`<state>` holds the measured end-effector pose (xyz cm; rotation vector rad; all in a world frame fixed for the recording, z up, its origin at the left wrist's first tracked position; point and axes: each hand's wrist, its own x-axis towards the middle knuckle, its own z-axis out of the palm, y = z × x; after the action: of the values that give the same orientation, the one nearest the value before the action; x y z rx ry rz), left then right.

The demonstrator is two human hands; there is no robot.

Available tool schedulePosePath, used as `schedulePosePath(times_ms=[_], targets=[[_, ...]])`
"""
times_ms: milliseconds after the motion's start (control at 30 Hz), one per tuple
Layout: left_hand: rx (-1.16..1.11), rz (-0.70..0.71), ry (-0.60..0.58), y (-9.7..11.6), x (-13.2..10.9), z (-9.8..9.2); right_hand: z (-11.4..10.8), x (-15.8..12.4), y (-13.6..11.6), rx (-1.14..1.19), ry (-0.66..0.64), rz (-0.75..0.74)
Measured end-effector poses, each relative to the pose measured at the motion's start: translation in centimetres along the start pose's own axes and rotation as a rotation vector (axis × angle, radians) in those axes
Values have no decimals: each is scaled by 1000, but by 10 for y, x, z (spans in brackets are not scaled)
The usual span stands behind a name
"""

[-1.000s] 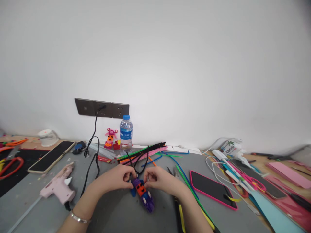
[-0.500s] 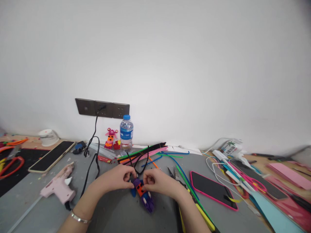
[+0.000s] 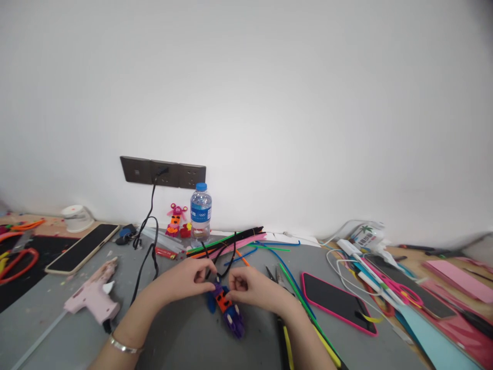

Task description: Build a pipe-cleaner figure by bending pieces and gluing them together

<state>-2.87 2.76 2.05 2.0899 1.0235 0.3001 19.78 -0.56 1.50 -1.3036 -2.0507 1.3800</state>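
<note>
A small pipe-cleaner doll [image 3: 228,311] lies slanted on the grey mat in front of me. It has a purple top, an orange middle with black marks, and a blue and purple lower end with pale bits. My left hand [image 3: 192,280] pinches at its upper left side, with thumb and index finger bent towards the purple part. From the other side, my right hand [image 3: 250,289] grips the orange part with its thumb, the other fingers curled. A blue piece [image 3: 211,303] sticks out below my left fingertips. Fingers partly hide the doll's top.
Behind my hands lie bundled pipe cleaners [image 3: 227,241], a water bottle [image 3: 201,213] and a pink and orange doll [image 3: 175,220]. A pink glue gun [image 3: 92,298] lies left, near a phone [image 3: 82,249]. Pliers [image 3: 278,275] and a pink-edged phone [image 3: 339,303] lie right.
My hands have drawn slightly apart at the doll's top, and my right index finger has lifted a little. The doll stays in nearly the same place.
</note>
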Motion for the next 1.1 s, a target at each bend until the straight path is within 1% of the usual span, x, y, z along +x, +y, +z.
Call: schedulePosePath(times_ms=[100,167,233,333,367,400,467,533,633,767,867,900,967,1100], targets=[[22,-4,186,1,1,-4,-6,-5,-4,25,53,-62],[31,-13,338,0,3,-6,-11,-6,-4,10,153,-109],[16,-18,475,-3,4,-9,-15,-3,1,-12,319,-137],[-1,-17,630,-8,4,-13,-23,5,14,-8,663,-146],[6,-15,658,-10,4,-13,-27,6,19,1,766,-147],[21,-12,676,-12,4,-14,-30,7,24,5,839,-148],[56,-8,670,-15,5,-14,-37,6,31,3,931,-147],[83,-10,622,-18,6,-12,-42,2,35,-14,989,-148],[104,-12,538,-18,7,-8,-45,-3,36,-59,1047,-145],[126,13,462,-16,8,-4,-45,-4,35,-114,1058,-137],[152,-7,432,-18,9,-5,-47,-5,39,-142,1063,-131],[151,-11,436,-20,10,-5,-48,-5,41,-151,1065,-128],[142,-6,481,-23,11,-7,-51,-6,46,-168,1055,-125],[153,21,620,-26,11,-10,-53,0,55,-215,943,-155]])
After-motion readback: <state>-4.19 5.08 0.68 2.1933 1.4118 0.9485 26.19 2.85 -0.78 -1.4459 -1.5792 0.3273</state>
